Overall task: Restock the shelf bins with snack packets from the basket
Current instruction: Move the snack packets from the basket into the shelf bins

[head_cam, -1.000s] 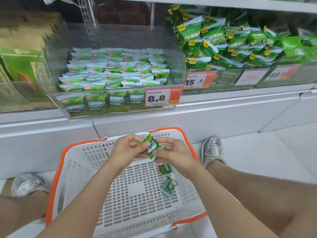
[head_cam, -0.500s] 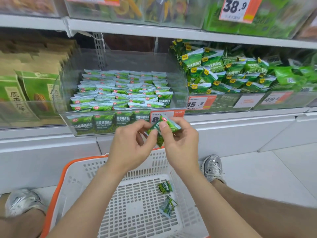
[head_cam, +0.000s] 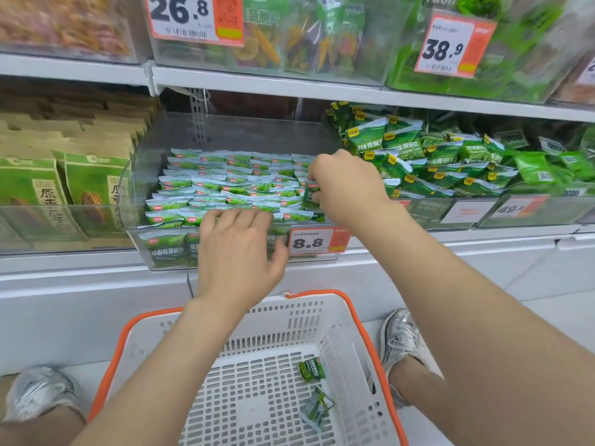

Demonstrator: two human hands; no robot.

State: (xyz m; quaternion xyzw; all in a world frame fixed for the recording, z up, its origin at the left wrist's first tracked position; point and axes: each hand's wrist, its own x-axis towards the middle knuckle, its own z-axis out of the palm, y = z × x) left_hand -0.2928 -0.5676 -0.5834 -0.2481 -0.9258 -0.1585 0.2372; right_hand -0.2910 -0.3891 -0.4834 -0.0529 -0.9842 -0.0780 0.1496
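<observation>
Snack packet [head_cam: 311, 195], green, sits pinched between the fingers of our right hand [head_cam: 346, 185] over the right end of the clear bin [head_cam: 138, 188], just above its rows of like packets. Our left hand [head_cam: 238, 252] lies loose-fingered across the bin's front rim, holding nothing we can see. Two more packets [head_cam: 310, 370] lie in the white basket [head_cam: 135, 333] below.

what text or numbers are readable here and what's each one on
"26.8": top left tag
"38.9": top right tag
"8.8": centre bin tag
"蒜香味青豌豆": front packets
"原味青豌豆": right packets
"原香", rest unclear: left bags
"49.", last digit blurred: far right tag
Barcodes and small print: too small to read.
</observation>
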